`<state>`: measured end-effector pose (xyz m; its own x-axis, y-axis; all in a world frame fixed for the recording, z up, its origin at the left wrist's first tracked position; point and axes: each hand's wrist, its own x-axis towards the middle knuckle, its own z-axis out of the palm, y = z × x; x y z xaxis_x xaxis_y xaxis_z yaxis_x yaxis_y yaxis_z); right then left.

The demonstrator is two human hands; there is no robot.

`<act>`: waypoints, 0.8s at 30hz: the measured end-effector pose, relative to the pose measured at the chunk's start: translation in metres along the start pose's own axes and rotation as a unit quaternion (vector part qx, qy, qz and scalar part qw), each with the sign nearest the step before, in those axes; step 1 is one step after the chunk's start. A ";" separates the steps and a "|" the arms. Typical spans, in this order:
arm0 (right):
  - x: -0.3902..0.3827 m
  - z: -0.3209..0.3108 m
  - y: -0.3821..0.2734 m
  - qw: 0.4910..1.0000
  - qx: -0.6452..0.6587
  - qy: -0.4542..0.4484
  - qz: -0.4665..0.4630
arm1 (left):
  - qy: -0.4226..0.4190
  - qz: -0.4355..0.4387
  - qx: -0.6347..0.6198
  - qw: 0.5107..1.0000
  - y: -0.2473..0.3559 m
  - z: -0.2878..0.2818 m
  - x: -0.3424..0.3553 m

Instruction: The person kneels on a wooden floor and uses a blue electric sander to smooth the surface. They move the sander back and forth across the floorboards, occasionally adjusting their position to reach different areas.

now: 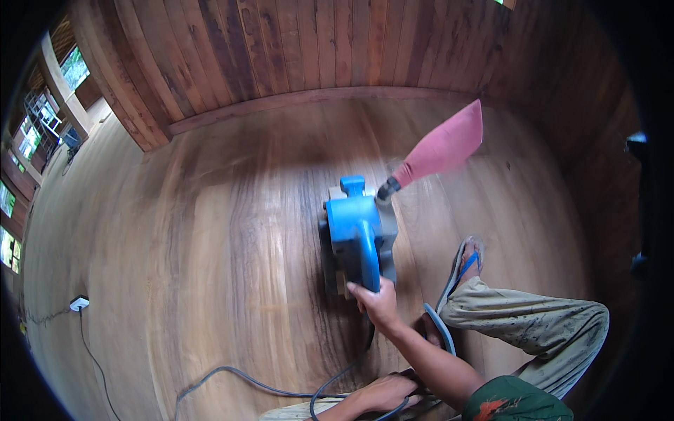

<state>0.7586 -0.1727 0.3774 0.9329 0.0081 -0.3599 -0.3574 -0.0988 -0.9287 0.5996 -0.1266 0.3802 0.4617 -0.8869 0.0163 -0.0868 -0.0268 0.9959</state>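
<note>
A blue belt sander (354,217) sits on the wooden floor in front of me. My right hand (379,305) is wrapped round its rear handle, the arm reaching in from the lower right. From the sander's right side a pink dust bag (442,144) sticks up and out. Low in the picture, my left hand (393,391) rests by my folded legs, close to the dark power cord (246,379). Its fingers are partly hidden, so whether it grips anything does not show. The cord loops across the floor and past my left wrist.
A plank wall (316,52) with a baseboard (337,95) closes off the far side. My sandalled foot (467,259) lies right of the sander. On the left, a white socket block (79,303) trails a thin cable. A wooden post (116,77) stands at the far left.
</note>
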 end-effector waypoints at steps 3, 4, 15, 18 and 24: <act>0.071 -0.010 -0.004 0.999 0.010 -0.019 -0.030 | 0.000 0.005 -0.025 1.000 -0.003 -0.003 0.016; 0.100 -0.009 -0.005 0.998 0.019 -0.028 -0.054 | -0.008 0.006 -0.030 1.000 -0.004 -0.003 0.017; 0.372 0.022 -0.069 0.994 0.003 -0.005 -0.113 | 0.029 -0.113 -0.165 0.979 -0.036 0.016 0.026; 0.381 0.015 -0.067 0.994 0.001 -0.014 -0.112 | 0.077 -0.096 -0.232 0.965 -0.047 0.010 0.027; 0.330 0.009 -0.056 0.991 -0.006 -0.026 -0.131 | -0.074 -0.144 -0.252 0.954 -0.053 -0.001 0.036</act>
<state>1.0865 -0.1550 0.3096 0.9900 0.0863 -0.1116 -0.1030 -0.0985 -0.9898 0.6216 -0.1565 0.3284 0.2699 -0.9322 -0.2410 0.4785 -0.0874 0.8737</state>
